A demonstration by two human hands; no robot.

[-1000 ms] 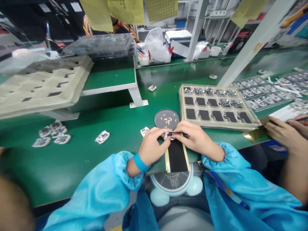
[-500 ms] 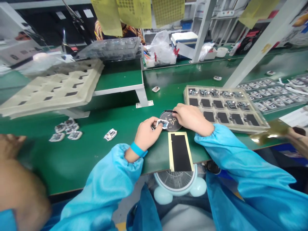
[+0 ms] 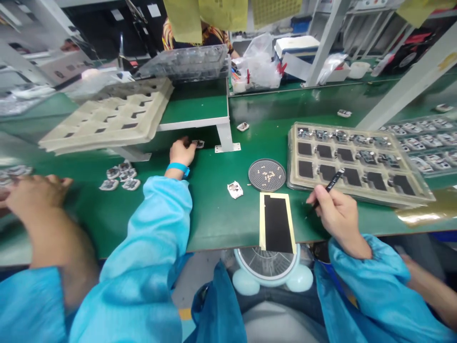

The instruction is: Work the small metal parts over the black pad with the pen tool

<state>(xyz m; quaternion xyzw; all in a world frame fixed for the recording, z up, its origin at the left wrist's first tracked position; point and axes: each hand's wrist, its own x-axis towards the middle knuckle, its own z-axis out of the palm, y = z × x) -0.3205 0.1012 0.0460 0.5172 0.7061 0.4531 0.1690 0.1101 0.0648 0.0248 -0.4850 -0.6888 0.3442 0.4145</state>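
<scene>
My left hand [image 3: 183,152] reaches under the edge of the raised shelf. Its thumb and fingertips are at the left end of a small white-framed electronic part [image 3: 200,144]. Black tweezers [image 3: 333,181] are pinched in my right hand [image 3: 337,212], their tip pointing down toward the bench and their back end up over the parts tray. Between my hands lies another white-framed part [image 3: 234,189], beside a round grey mesh dish [image 3: 253,185] with tiny pale pieces [image 3: 269,175]. In front of the dish is a black sheet with a yellow border [image 3: 278,224].
A tray [image 3: 357,197] of dark pads and metal parts stands at right, with clear trays [image 3: 421,143] behind it. At left are a cluster of parts [image 3: 123,174] and a co-worker's hand [image 3: 39,195]. The raised shelf [image 3: 193,107] bears a beige moulded tray [image 3: 114,119].
My left hand has moved left and away from me, from the dish to below the shelf. My right hand with the tweezers has pulled back to the right. The view has shifted.
</scene>
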